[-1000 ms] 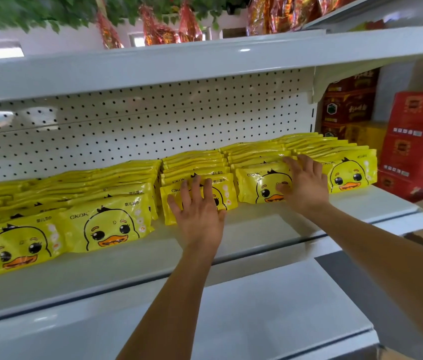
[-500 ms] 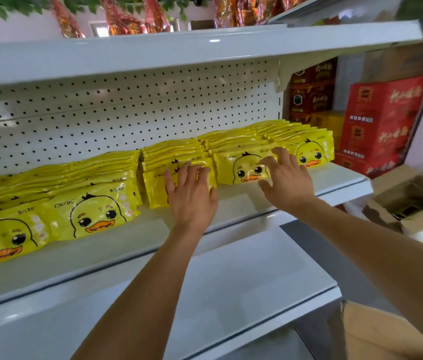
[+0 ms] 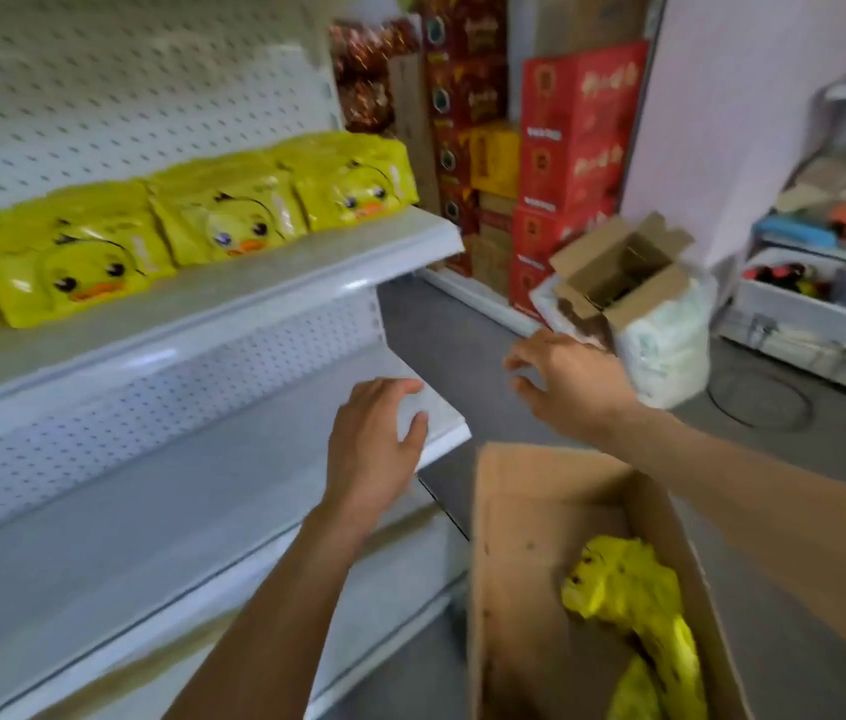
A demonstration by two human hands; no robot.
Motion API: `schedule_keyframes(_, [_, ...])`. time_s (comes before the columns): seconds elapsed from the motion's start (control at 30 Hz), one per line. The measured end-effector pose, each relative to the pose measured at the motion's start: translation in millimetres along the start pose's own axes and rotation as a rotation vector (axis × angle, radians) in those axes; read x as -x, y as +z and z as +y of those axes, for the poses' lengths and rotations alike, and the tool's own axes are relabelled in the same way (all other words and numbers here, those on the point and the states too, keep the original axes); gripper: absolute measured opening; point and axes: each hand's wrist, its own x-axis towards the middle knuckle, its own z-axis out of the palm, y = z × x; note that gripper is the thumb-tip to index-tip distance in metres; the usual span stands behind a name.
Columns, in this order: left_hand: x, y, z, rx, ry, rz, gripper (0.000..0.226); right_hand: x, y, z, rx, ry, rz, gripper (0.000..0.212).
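Yellow duck-print packets [image 3: 223, 220] stand in rows on the upper white shelf [image 3: 306, 283]. My left hand [image 3: 374, 444] hovers over the right end of the lower shelf [image 3: 150, 537], fingers relaxed, holding nothing. My right hand [image 3: 566, 376] is in the air to the right of the shelf end, fingers spread and empty. Below it an open cardboard box [image 3: 514, 589] holds more yellow packets [image 3: 634, 615]. The picture is blurred by motion.
Red cartons [image 3: 571, 148] are stacked against the back wall. A smaller open cardboard box [image 3: 618, 272] sits on a white sack [image 3: 665, 350] on the grey floor. A low rack with mixed goods [image 3: 821, 293] stands at the right.
Both hands have left the packets on the upper shelf and dropped down and to the right. The view has swung right and downward, bringing the cardboard box into sight.
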Motion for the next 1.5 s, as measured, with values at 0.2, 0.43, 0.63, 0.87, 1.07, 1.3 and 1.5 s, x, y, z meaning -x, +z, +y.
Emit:
schedule_keyframes(0.2, [72.1, 125.2, 47.5, 0.200, -0.161, -0.429, 0.031, 93.7, 53.2, 99.1, -0.097, 0.336, -0.309, 0.017])
schedule_keyframes(0.43, [130.0, 236.5, 53.5, 0.342, -0.383, -0.753, 0.029, 169.2, 145.5, 181.6, -0.160, 0.571, -0.641, 0.017])
schedule_keyframes(0.63, [160.2, 338.0, 30.4, 0.314, -0.541, -0.961, 0.039, 199.0, 229.4, 214.2, 0.240, 0.339, -0.814, 0.031])
schedule_keyframes(0.87, [179.8, 437.1, 7.5, 0.109, -0.488, -1.019, 0.064, 196.6, 292.5, 226.2, 0.414, 0.312, -1.068, 0.019])
schedule_keyframes(1.07, [175.2, 493.5, -4.3, -0.122, -0.402, -0.965, 0.070, 186.8, 315.5, 235.0, 0.232, 0.472, -1.067, 0.032])
schedule_keyframes(1.3, [157.8, 484.7, -16.1, -0.185, -0.424, -0.790, 0.022, 194.2, 317.2, 244.4, -0.001, 0.551, -0.946, 0.028])
schedule_keyframes(1.5, [145.0, 427.5, -22.1, 0.430, -0.724, -0.407, 0.013, 195.3, 289.1, 252.4, -0.639, 0.828, -0.705, 0.036])
